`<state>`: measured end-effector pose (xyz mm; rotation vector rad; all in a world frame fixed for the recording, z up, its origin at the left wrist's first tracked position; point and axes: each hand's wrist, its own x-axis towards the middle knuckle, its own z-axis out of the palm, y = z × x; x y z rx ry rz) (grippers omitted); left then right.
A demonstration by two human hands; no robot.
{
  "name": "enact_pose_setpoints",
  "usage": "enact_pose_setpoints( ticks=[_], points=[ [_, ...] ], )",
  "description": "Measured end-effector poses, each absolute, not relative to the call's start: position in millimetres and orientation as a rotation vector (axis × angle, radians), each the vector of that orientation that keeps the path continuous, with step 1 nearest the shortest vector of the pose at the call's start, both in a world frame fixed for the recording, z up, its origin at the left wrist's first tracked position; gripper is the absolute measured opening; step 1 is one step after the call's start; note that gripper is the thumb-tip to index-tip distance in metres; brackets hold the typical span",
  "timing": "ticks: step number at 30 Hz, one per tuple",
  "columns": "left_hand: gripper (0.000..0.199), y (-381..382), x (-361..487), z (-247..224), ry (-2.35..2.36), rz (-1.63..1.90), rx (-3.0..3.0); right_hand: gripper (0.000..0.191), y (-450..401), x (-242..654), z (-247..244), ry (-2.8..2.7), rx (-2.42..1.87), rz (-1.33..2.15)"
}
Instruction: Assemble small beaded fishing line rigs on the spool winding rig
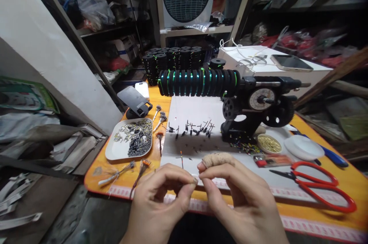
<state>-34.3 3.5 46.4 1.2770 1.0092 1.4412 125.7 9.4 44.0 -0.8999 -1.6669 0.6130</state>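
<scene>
Low in the middle of the view, my left hand (165,194) pinches a tiny object between thumb and index finger; only a small greyish bit shows at the fingertips. Close beside it on the right, my right hand (235,194) has thumb and index fingertip slightly apart, with nothing visible between them; one finger is wrapped in beige tape (220,159). Just beyond the hands, a thin float-like piece (181,157) with an orange tip lies on the white board (172,177). Small black parts with thin stems (197,131) lie farther back.
A black winding machine (260,98) holds a row of black spools (198,83) over the board. Red-handled scissors (322,186) and a bowl of gold pieces (269,143) lie right; a tray of small parts (110,152) and a phone stand (133,100) are left.
</scene>
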Motion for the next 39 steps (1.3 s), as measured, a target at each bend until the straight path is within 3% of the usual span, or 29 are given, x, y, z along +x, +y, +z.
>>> enact_pose_setpoints(
  ticks=[8,11,16,22,29,34,39],
  points=[
    [0.021,1.2,-37.3,49.3,1.161,1.404,1.367,0.018,8.2,127.9,41.5,-1.705,-0.954,0.647],
    [0.032,2.5,-42.5,46.8,1.152,1.326,1.612,0.018,7.7,129.0,40.5,-1.718,-0.941,0.665],
    [0.029,7.3,-48.3,40.0,1.029,1.349,2.051,0.015,6.2,128.7,39.2,-1.703,-0.955,0.713],
    [0.029,4.6,-42.3,24.6,0.986,1.465,1.725,0.012,3.5,125.1,40.5,-1.601,-0.969,0.915],
    [0.009,1.4,-29.4,16.0,0.982,1.527,1.283,0.014,5.7,120.4,42.4,-1.560,-0.946,1.037],
    [0.009,-3.0,-21.0,14.6,0.930,1.477,1.102,0.016,5.4,122.9,42.6,-1.571,-0.918,1.183],
    [0.010,-7.1,-15.4,18.9,0.903,1.486,0.977,0.015,4.8,129.0,37.8,-1.728,-1.017,0.983]
  ],
)
